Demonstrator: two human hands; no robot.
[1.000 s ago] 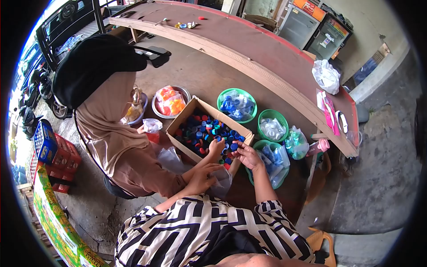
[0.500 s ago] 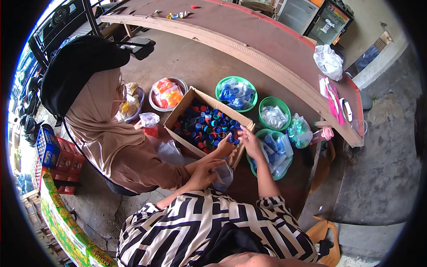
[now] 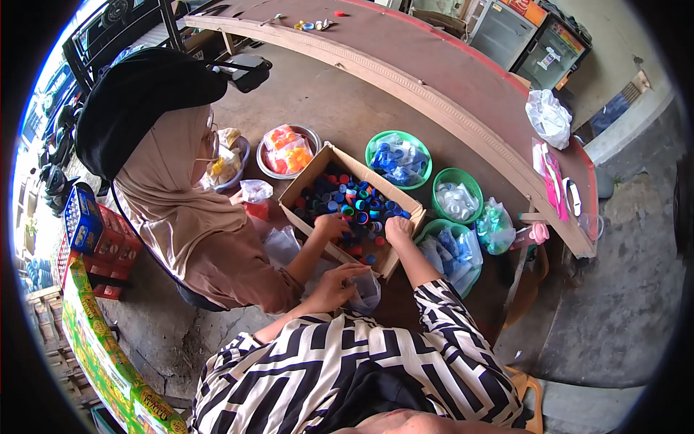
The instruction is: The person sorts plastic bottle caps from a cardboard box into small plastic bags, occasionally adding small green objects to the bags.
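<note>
A cardboard box (image 3: 302, 226) holds many bottle caps (image 3: 359, 204), mostly blue, with some red and green. My right hand (image 3: 399, 230) reaches over the box's right end, fingers down among the caps; its fingertips are hidden. Close to the box's near edge, my left hand (image 3: 332, 288) is closed on a clear plastic bag (image 3: 367, 292). A co-worker's hand (image 3: 331, 227) is in the box at the left of mine, and that person's other hand is beside a small bag with red contents (image 3: 256, 210).
Green baskets with bagged caps (image 3: 399, 158), (image 3: 457, 195) stand right of the box. A metal bowl (image 3: 316, 137) and a purple bowl (image 3: 244, 155) lie beyond it. The co-worker (image 3: 195, 224) sits at the left. A wooden-edged counter (image 3: 434, 98) runs behind.
My right hand has lowered into the right end of the box; a blue cap was at its fingertips earlier. The co-worker's hand has moved left in the box. My left hand stays with the bag.
</note>
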